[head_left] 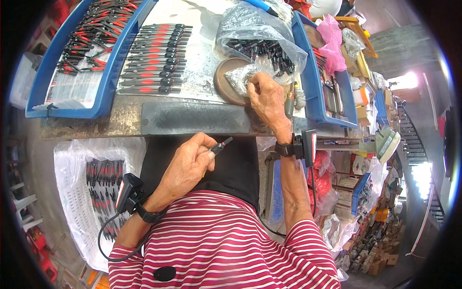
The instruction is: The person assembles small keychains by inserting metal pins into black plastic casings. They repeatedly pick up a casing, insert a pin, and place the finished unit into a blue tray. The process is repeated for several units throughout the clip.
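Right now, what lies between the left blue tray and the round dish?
Between tray and dish, the head view shows a row of black-and-red tools, then white sheet.

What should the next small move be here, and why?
Probably, the right hand should pinch a piece from the small bag on the dish: it is right at that bag, while the left hand holds a black part, tip free. Whether the right hand holds anything is unclear.
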The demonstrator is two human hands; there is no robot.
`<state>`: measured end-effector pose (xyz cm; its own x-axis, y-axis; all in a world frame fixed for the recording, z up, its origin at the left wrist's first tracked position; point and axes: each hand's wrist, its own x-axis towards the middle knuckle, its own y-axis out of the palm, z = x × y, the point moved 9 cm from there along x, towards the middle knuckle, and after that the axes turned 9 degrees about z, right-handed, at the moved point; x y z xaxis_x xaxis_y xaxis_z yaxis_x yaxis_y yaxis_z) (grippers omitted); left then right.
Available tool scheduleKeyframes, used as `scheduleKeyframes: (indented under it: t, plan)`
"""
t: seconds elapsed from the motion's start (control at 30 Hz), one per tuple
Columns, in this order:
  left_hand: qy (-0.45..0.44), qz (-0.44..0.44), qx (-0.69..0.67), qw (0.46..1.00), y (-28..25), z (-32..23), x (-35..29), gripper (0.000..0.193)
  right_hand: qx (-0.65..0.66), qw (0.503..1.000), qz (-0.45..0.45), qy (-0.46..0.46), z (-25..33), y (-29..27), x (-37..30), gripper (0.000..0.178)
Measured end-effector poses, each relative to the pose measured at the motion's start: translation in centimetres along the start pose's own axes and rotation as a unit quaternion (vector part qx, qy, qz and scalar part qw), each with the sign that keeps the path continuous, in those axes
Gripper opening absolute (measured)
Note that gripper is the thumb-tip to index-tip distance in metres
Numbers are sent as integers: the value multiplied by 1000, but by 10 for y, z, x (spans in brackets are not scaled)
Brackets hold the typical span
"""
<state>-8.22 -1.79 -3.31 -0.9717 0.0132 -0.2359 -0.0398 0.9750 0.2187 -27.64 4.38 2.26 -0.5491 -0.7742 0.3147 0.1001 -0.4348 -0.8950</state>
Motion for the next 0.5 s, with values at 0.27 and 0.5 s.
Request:
scheduleKeyframes:
  t: [0.27, 0.5]
  plan:
    - [-3, -15, -1, 1000, 1, 3, 1, 18, 127, 988, 6, 88, -10, -3, 0, 9]
    - [8, -29, -9, 999, 1, 6, 2, 19, 280, 956, -30, 87, -15, 1, -4, 5]
